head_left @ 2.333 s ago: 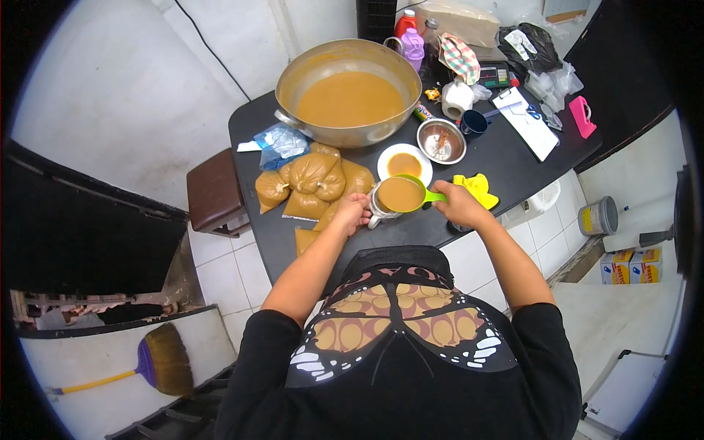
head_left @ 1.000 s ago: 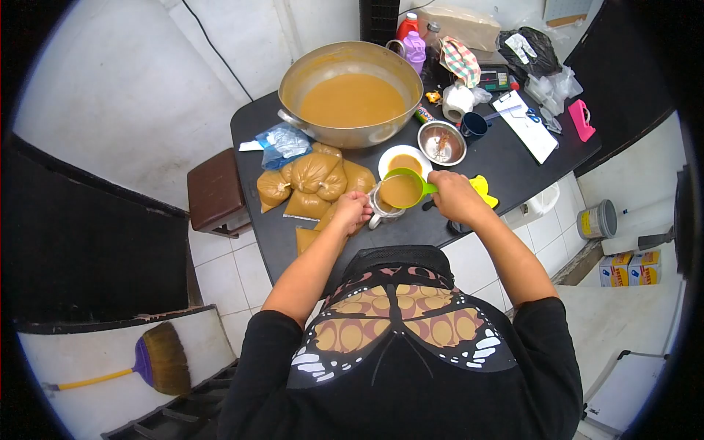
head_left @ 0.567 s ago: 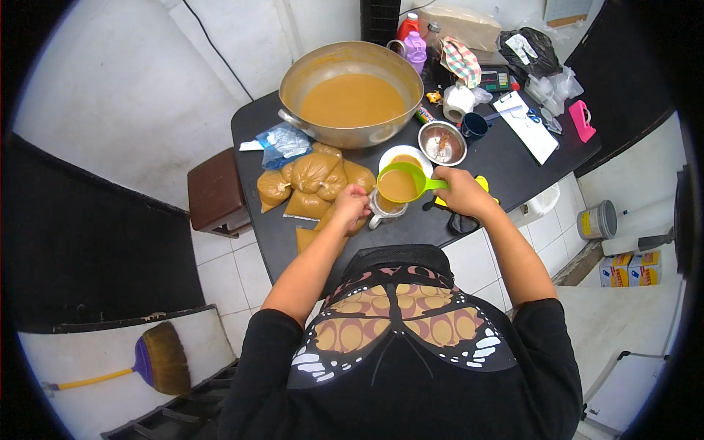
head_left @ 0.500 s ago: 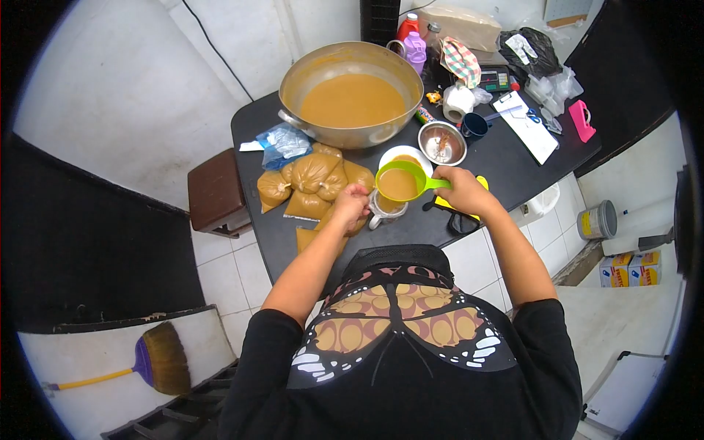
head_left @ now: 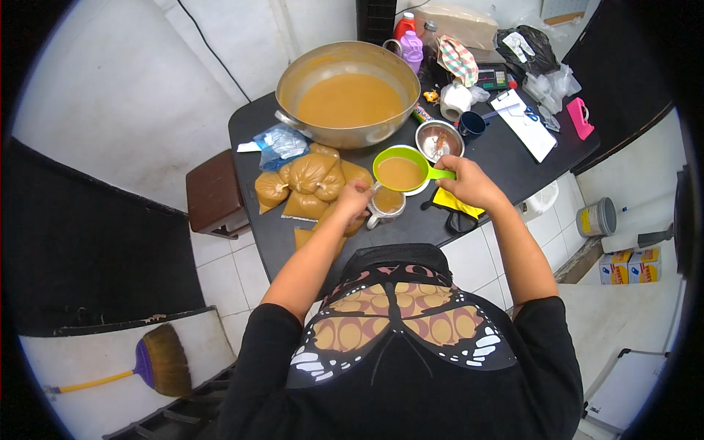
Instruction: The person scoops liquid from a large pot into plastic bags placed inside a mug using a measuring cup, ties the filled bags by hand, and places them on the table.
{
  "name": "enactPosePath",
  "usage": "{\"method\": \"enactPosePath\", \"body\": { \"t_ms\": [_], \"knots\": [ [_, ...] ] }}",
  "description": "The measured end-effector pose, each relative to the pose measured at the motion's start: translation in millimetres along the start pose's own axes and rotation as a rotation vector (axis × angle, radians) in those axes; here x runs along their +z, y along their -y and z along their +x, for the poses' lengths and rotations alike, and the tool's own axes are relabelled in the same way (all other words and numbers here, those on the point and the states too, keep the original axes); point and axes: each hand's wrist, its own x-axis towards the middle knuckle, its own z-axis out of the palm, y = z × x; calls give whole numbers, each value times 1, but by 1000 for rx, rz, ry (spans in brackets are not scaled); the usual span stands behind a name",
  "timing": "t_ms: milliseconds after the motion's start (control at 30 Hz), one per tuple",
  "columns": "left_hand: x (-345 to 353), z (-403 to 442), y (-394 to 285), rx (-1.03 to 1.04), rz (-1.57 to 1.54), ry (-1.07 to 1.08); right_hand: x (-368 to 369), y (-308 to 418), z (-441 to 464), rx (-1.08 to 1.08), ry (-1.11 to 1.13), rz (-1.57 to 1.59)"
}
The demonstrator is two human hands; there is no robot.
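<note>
My right hand (head_left: 473, 182) is closed round the handle of a lime-green dipper (head_left: 429, 173), which holds brown liquid. The dipper is over a white bowl (head_left: 419, 189), hiding most of it, and just behind a clear mug (head_left: 387, 214). Brown liquid also fills the mug. At the mug's left rim, the fingers of my left hand (head_left: 355, 199) are pinched together; what is between them is too small to make out. Beside that hand lie several tied plastic bags of brown liquid (head_left: 314, 173). A large metal pot (head_left: 293, 117) of the same liquid stands behind them.
A steel bowl (head_left: 441, 141), a dark blue cup (head_left: 471, 125), a tissue roll (head_left: 455, 100) and a clipboard (head_left: 524, 125) sit to the right. Near my right wrist lies a yellow-and-black item (head_left: 458, 204). A blue plastic bag (head_left: 282, 147) is at the left.
The dipper has moved slightly back and left, off the mug, and looks more level. More of the mug now shows. My left hand stays at the mug's rim.
</note>
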Motion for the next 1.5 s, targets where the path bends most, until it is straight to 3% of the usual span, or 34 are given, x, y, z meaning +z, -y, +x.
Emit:
{"method": "enactPosePath", "body": {
  "t_ms": [100,200,300,500,700,1000,1100,1200,1500],
  "knots": [
    [-9,2,-2,-216,-115,156,3,1,-3,-13,-24,0],
    [-18,15,6,-250,-88,323,4,2,-5,-16,-33,-8],
    [-17,17,8,-171,-301,289,4,-2,-6,-11,-35,-17],
    [-7,4,-7,129,-342,182,0,-2,-6,19,-7,1],
    [-10,10,-4,223,-224,325,0,-3,-8,28,-13,-6],
    [-19,7,-10,227,-312,394,-2,-1,-9,30,-14,-10],
    [-23,-6,-27,324,166,241,-3,0,-8,31,-12,-16],
    [-26,-8,-29,836,703,89,-2,1,-8,24,-11,-26],
    [-16,-22,-35,686,597,15,-1,2,-8,14,-22,-14]
  ]
}}
